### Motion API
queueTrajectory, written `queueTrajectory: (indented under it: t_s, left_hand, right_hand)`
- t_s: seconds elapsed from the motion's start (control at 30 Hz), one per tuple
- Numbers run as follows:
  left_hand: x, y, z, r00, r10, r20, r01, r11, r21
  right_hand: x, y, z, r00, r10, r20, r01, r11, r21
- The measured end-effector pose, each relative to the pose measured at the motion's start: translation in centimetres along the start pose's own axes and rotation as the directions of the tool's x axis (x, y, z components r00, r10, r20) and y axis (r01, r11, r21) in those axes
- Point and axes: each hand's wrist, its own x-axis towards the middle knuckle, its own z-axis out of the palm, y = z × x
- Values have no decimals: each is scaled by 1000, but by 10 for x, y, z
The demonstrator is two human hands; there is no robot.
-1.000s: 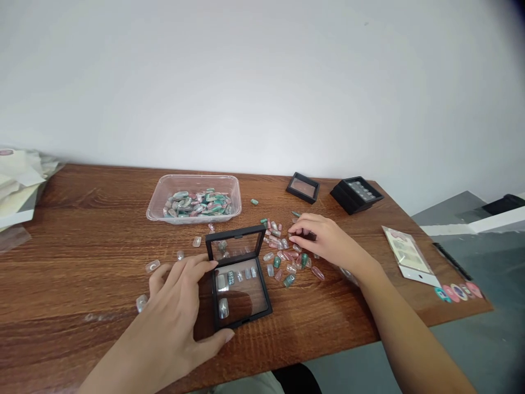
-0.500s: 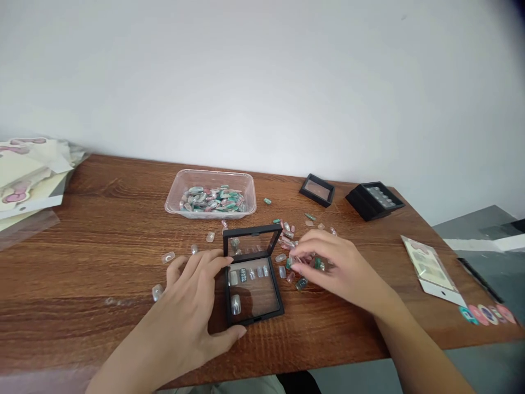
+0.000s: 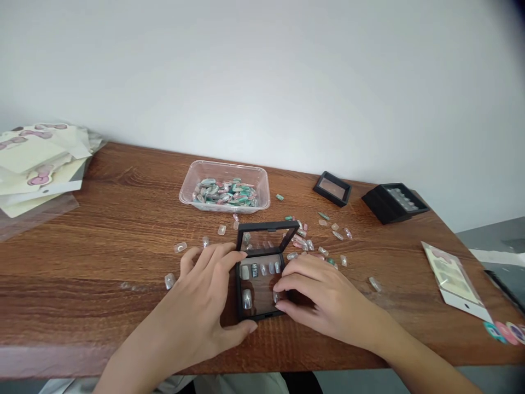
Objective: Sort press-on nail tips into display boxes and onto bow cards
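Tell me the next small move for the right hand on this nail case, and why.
Probably press the press-on nail into place in the lower row: the right hand is already on it, the clear lid stands open, and the left hand is steadying the black case.

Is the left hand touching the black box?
Touching. The head view shows the left hand with its fingers lying over the edge of the black box.
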Motion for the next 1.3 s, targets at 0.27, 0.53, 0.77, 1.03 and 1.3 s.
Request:
queueTrajectory:
  t_s: [0.27,0.53,0.77,1.03,1.3]
  left_hand:
    - [0,0,-1,1000,-10,10,11,999,-32]
    - [0,0,-9,998,5,-57,-9,997,-77]
    - [-14,-15,-37,898,-244,-366,156,955,-254]
    - [-24,-49,-52,851,-382,-361,373,923,-97]
    - [-44,-55,-60,905,-409,121,414,910,-22]
  right_hand:
    - [0,0,1,1000,-8,-3,8,1000,-19]
    - [-1,4,1,1000,-25,5,25,999,-25]
    - [-5,7,-1,997,-56,-47,53,997,-63]
    - [-5,9,-3,992,-71,-108,63,996,-70]
    - [-5,12,-3,993,-66,-101,57,994,-93]
